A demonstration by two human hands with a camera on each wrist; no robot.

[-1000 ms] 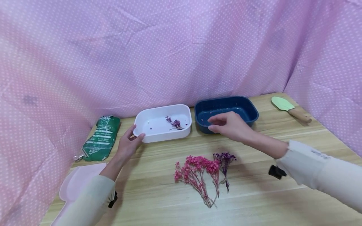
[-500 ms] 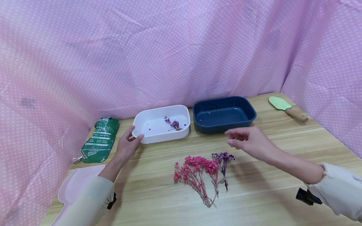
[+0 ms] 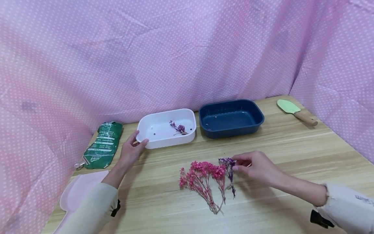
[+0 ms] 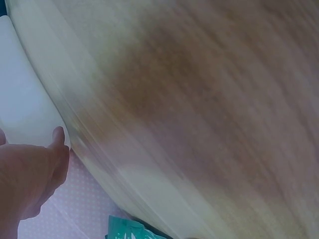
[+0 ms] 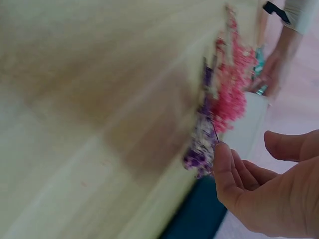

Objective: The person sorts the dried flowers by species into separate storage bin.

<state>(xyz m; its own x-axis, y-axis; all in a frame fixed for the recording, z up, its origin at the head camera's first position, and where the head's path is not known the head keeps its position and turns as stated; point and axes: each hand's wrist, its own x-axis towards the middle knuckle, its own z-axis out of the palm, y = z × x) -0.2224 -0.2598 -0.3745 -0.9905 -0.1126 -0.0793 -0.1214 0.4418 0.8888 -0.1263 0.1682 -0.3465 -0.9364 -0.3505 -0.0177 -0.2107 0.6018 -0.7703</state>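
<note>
My left hand [image 3: 131, 150] holds the near left corner of a white rectangular tub [image 3: 170, 142], thumb on the front wall and fingers at the left rim. Inside that tub lies a small purple dried flower sprig [image 3: 180, 128]. My right hand [image 3: 258, 167] is beside a bunch of purple dried flowers [image 3: 230, 175] tied with twine, its fingertips right at the blossoms. In the right wrist view, thumb and fingers stand apart near the purple bunch [image 5: 202, 142]. Pink dried flowers [image 3: 204, 177], also tied, lie just left of it on the wooden table.
A dark blue tub [image 3: 232, 131] stands right of the white one. Far right lies a trowel [image 3: 295, 110] with a green blade and wooden handle. On the left are a green bag [image 3: 105, 146] with a clip and a pale pink flat object [image 3: 81, 191]. Pink dotted cloth hangs behind.
My right hand has moved from over the dark blue tub down and toward me to the purple flowers. The left hand stays at the white tub's corner.
</note>
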